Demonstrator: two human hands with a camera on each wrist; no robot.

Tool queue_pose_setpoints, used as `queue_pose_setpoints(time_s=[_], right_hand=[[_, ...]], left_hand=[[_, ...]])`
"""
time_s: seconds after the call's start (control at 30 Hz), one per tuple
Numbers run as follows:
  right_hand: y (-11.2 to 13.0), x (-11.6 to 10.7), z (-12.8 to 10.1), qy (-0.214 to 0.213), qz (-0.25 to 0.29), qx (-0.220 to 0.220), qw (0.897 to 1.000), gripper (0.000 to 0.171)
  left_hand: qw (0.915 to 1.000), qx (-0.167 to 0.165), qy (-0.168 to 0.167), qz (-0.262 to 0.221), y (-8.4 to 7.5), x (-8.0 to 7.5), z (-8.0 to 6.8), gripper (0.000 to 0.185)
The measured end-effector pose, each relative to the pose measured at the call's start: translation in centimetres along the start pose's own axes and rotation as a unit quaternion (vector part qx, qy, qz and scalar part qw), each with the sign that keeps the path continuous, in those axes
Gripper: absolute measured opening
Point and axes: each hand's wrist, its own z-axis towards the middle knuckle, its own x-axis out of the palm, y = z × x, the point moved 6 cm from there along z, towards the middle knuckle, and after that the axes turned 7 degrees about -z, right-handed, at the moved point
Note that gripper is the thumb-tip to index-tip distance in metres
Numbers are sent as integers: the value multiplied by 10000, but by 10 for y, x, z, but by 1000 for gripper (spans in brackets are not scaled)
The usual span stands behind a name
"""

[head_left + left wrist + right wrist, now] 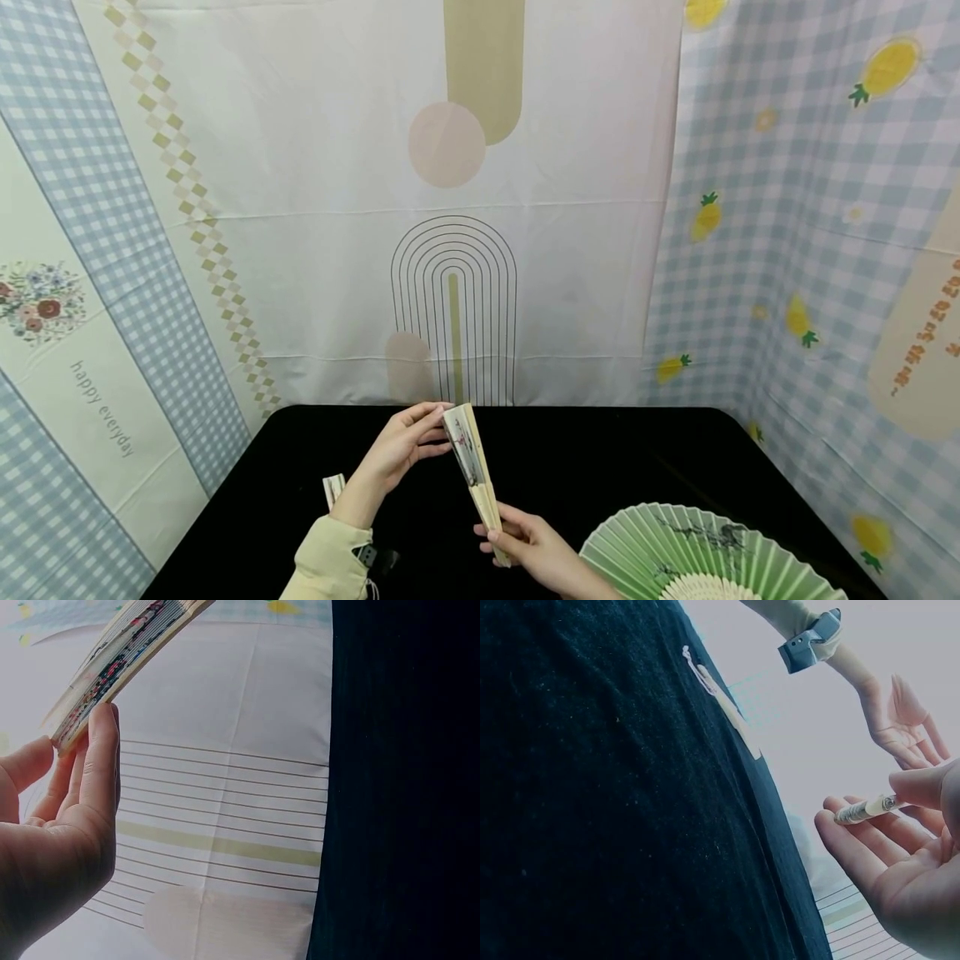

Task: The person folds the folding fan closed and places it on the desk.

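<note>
Pinching folded fan (pixel 471 467) between hands: left hand (pixel 401 450) top, right hand (pixel 528 546) base.

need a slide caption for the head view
Two hands hold a closed folding fan above a black table: left hand at its tip, right hand at its base, beside an open green fan.

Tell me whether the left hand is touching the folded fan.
Touching. In the left wrist view the left hand has thumb and fingertips pinching the top end of the folded fan; the head view agrees.
</note>
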Motion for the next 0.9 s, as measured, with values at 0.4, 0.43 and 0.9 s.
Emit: queue_pose_setpoints(time_s=[0.4,0.43,0.9], right_hand=[[-2,1,0,82,94,54,9999,57],[-2,1,0,92,95,67,9999,57],[-3,3,2,105,42,106,9999,57]], left_hand=[[10000,-46,42,22,1,0,0,43],[10000,-58,44,9,1,0,0,43],[10000,-65,5,-27,-1,0,-4,47]])
